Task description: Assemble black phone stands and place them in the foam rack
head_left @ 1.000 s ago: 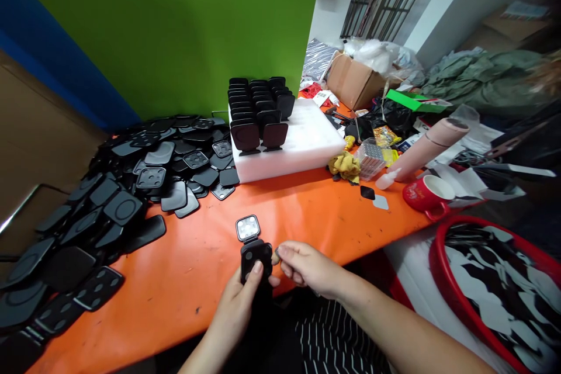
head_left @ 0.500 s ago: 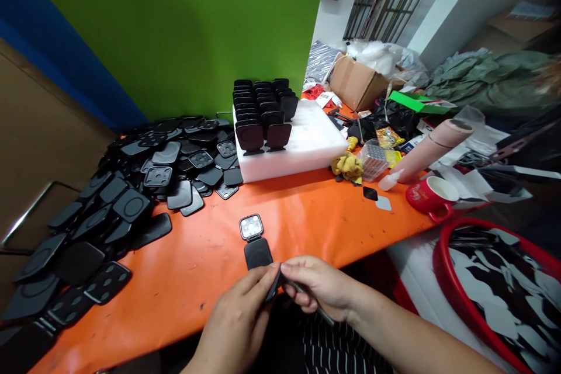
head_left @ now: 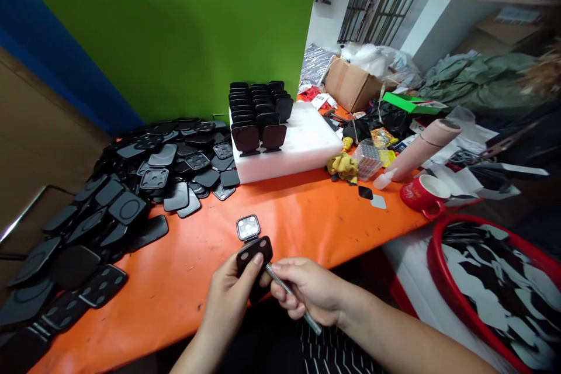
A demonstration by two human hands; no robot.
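Observation:
My left hand point(head_left: 225, 295) grips a black square plate point(head_left: 253, 247) with rounded corners, its thumb pressed on the face, where round grey discs show near the corners. A dark part below the plate is mostly hidden by my fingers. In my right hand point(head_left: 302, 289) is a thin silvery ridged rod point(head_left: 312, 322), slanted, its upper end at the plate's lower right edge; whether they touch I cannot tell. Just behind the plate, a hinged black piece point(head_left: 248, 227) with a shiny disc-dotted face lies on the orange table point(head_left: 302, 216), its lower half covered.
Black square plates point(head_left: 127, 205) are heaped on the left. A white foam block point(head_left: 307, 137) bears rows of upright black plates point(head_left: 245, 137). To the right are a red mug point(head_left: 424, 194), a pink bottle point(head_left: 425, 149), a clear box point(head_left: 369, 159) and a red tub point(head_left: 433, 245) of scraps.
My left hand has turned the plate so its disc-marked face shows. The ridged rod is more exposed in my right hand. The view has shifted slightly.

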